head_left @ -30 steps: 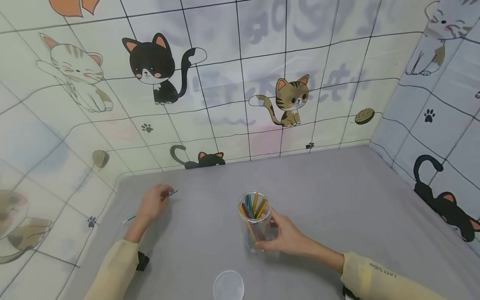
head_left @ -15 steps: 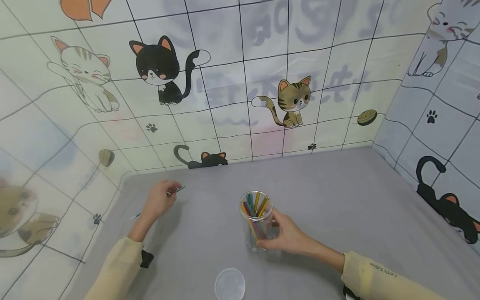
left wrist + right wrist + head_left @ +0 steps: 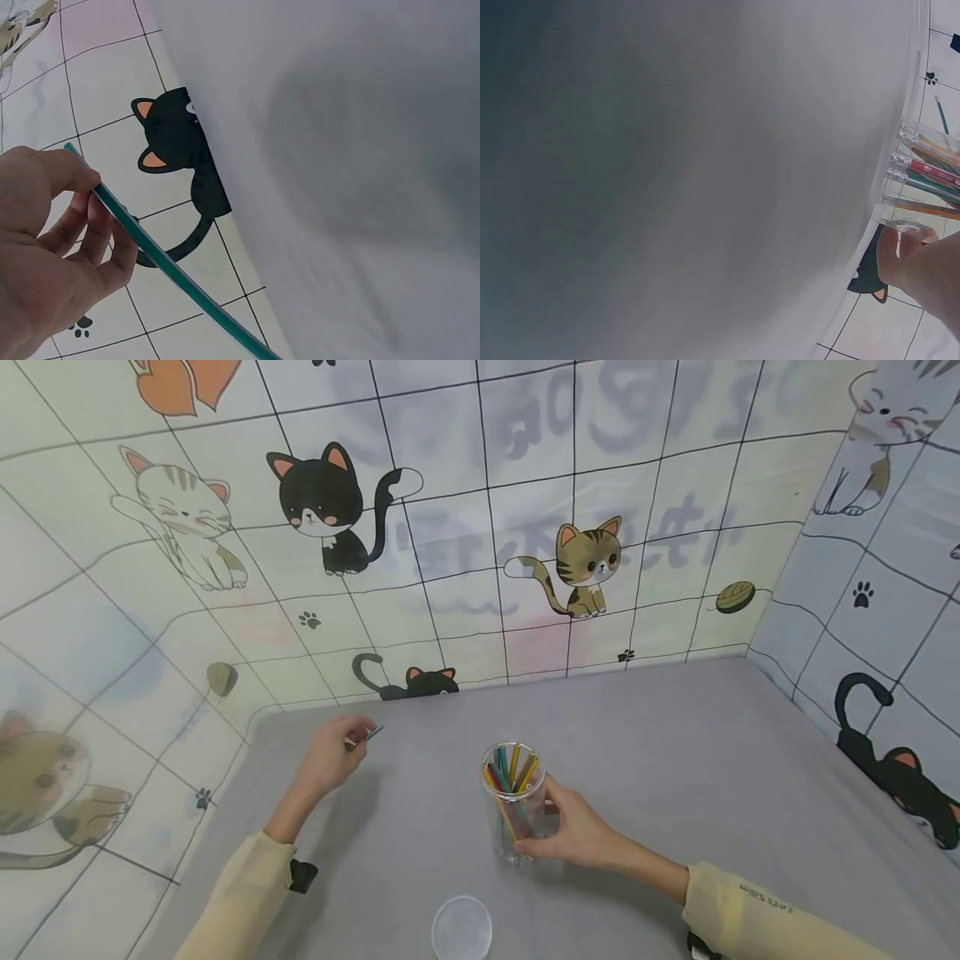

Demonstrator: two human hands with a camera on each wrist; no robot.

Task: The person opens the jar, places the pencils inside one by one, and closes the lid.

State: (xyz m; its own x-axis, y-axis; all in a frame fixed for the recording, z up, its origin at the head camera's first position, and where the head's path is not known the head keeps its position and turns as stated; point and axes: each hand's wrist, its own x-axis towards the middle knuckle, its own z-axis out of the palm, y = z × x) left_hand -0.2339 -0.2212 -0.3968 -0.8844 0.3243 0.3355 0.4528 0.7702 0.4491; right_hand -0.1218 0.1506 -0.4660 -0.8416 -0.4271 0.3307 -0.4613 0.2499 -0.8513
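Observation:
My left hand (image 3: pixel 333 756) is raised over the back left of the table. Between thumb and fingers it pinches a slim teal pencil (image 3: pixel 176 274), whose near end runs out of the left wrist view. My right hand (image 3: pixel 573 831) holds a clear cylindrical jar (image 3: pixel 501 837) upright on the table, thumb in front and fingers behind it. Several yellow, teal, red and brown pencils (image 3: pixel 514 767) lean inside the jar. Only part of the right hand and the pencil ends show at the edge of the right wrist view.
A round translucent lid (image 3: pixel 462 931) lies on the grey tabletop (image 3: pixel 660 752) near the front, left of the jar. Cat-printed wall sheets (image 3: pixel 450 543) enclose the table at the back and both sides.
My left hand has moved to the right and away from me, raising the teal pencil off the table. The right hand and jar have stayed in place.

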